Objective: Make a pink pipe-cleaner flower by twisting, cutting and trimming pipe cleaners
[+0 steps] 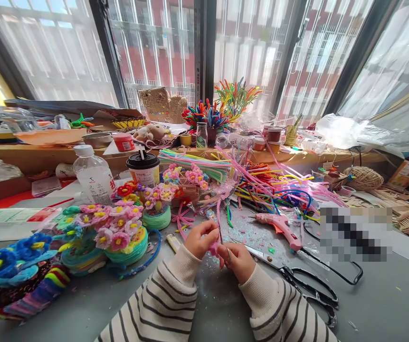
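Note:
My left hand [201,240] is closed in a pinch on a pink pipe cleaner [219,212], whose free end stands up above the fingers. A fuzzy pink bunch [213,248] of it shows between both hands. Opposite, my right hand [239,261] has its fingers closed at the same pink piece. A slim dark strip by the right fingertips is too small to make out. Just right of that hand lie large black-handled scissors [309,286], partly hidden by it. Pipe-cleaner flowers, pink ones [120,225] in a turquoise pot [128,251], stand to the left.
A pink glue gun [280,229] lies beyond the scissors. Loose pipe cleaners [261,183] are heaped at the back. A plastic bottle [93,175] and a lidded cup [143,170] stand back left. Blue flowers [15,259] occupy the left edge. Glitter scraps dot the grey table [222,308].

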A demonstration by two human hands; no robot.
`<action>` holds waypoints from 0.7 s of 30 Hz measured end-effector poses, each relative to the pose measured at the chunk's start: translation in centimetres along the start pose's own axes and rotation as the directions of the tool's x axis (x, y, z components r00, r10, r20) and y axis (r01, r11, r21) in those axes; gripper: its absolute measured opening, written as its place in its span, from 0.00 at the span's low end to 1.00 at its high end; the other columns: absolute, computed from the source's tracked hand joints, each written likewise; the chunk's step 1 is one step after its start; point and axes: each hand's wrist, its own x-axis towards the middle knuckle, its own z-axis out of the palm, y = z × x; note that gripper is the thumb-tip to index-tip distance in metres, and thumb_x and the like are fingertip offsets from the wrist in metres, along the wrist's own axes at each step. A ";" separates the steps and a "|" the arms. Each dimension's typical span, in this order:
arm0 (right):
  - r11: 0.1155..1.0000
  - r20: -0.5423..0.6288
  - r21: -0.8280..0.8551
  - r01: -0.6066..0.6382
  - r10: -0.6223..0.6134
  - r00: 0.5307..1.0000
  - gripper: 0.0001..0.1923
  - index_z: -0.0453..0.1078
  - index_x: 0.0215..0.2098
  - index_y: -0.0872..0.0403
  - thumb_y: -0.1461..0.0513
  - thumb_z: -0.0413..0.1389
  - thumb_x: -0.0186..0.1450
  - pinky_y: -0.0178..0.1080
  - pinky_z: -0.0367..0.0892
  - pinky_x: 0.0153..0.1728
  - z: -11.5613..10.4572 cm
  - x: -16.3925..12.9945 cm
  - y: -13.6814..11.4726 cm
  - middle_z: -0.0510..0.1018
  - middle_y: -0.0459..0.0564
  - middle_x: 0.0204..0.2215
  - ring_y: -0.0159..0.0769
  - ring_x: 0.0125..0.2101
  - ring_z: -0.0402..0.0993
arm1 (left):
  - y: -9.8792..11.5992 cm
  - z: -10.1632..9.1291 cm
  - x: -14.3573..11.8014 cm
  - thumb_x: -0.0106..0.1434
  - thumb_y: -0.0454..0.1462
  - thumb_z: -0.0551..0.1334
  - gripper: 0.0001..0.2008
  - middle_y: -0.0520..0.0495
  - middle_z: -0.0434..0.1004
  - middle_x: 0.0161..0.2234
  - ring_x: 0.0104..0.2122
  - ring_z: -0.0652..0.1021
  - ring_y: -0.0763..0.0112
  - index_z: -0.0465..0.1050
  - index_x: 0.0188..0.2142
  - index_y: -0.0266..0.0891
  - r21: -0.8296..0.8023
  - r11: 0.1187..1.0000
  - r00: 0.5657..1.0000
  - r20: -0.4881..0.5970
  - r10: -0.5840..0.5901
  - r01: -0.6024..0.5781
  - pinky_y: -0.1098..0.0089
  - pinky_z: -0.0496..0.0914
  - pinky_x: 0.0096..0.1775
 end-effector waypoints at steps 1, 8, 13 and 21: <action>1.000 0.022 0.012 -0.009 0.008 1.000 0.26 0.60 0.07 0.56 0.44 0.45 0.48 0.30 0.42 0.12 -0.1 0.0 0.0 0.51 0.39 0.06 0.22 0.09 0.46 | 0.0 0.0 0.0 0.51 0.37 0.49 0.09 0.55 0.52 0.17 0.20 0.58 0.78 0.53 0.17 0.37 0.007 1.000 1.000 -0.001 0.002 -0.002 0.75 0.54 0.24; 0.990 0.138 0.083 -0.114 0.102 0.985 0.28 0.58 0.10 0.57 0.42 0.41 0.48 0.30 0.42 0.11 -0.5 0.1 -0.3 0.50 0.38 0.06 0.21 0.09 0.44 | -0.1 0.1 -0.2 0.50 0.36 0.49 0.08 0.55 0.51 0.17 0.20 0.57 0.78 0.53 0.17 0.37 0.029 0.999 0.999 0.040 0.013 -0.014 0.75 0.54 0.24; 0.994 0.061 -0.030 -0.104 0.106 0.992 0.26 0.58 0.09 0.57 0.43 0.46 0.47 0.30 0.44 0.13 -0.6 0.0 -0.3 0.53 0.40 0.06 0.22 0.10 0.47 | -0.1 0.0 -0.2 0.50 0.37 0.48 0.08 0.56 0.50 0.17 0.20 0.56 0.78 0.52 0.17 0.37 0.026 1.000 1.000 0.018 -0.005 0.005 0.75 0.53 0.23; 0.992 0.155 0.047 -0.117 0.108 0.982 0.27 0.58 0.10 0.56 0.42 0.43 0.48 0.30 0.43 0.12 -0.9 0.2 -0.3 0.50 0.38 0.06 0.21 0.09 0.45 | 0.0 -0.2 -0.2 0.49 0.36 0.49 0.08 0.56 0.50 0.16 0.19 0.56 0.78 0.51 0.16 0.37 0.023 1.000 0.997 0.074 0.014 -0.016 0.75 0.52 0.23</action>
